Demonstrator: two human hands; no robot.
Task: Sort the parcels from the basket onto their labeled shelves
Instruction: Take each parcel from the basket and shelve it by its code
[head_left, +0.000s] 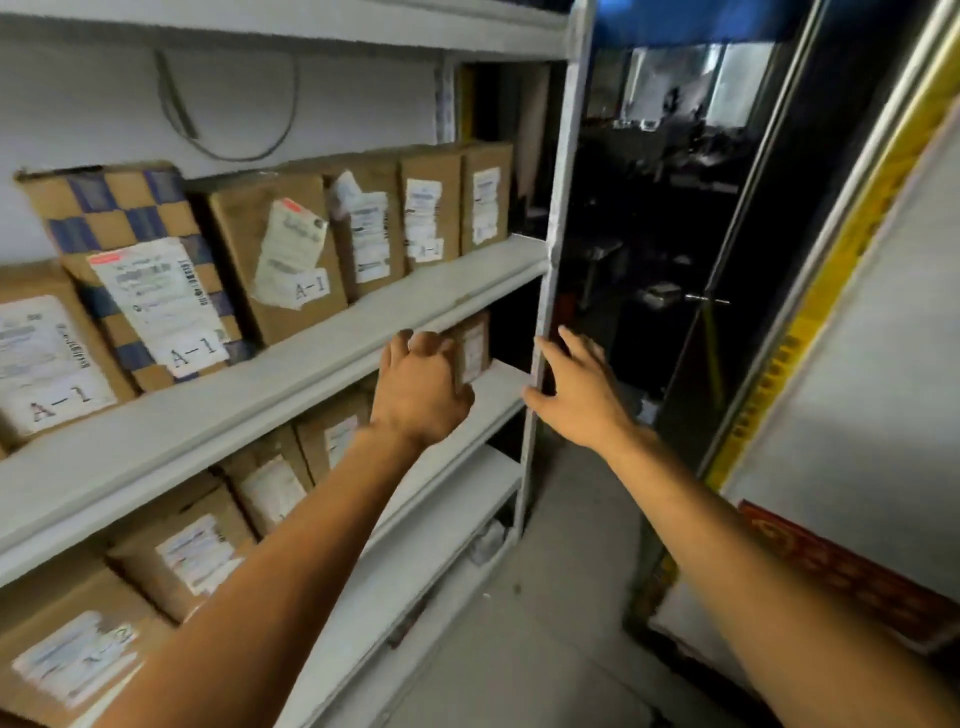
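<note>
A white metal rack (291, 358) fills the left half of the view. Its upper shelf holds several upright brown parcels (275, 249) labelled A-1. On the shelf below, my left hand (421, 389) grips a small brown parcel (474, 345) with a white label, standing upright at the right end of a row of parcels (197, 551). My right hand (576, 384) has its fingers spread and rests against the rack's right upright post (550, 291), holding nothing. The basket is not in view.
A checkered blue and brown parcel (130, 260) leans among the A-1 parcels. The lower shelves (415, 551) run down to a grey floor (545, 597). To the right are a dark doorway (654, 260) and a yellow-edged white panel (852, 364).
</note>
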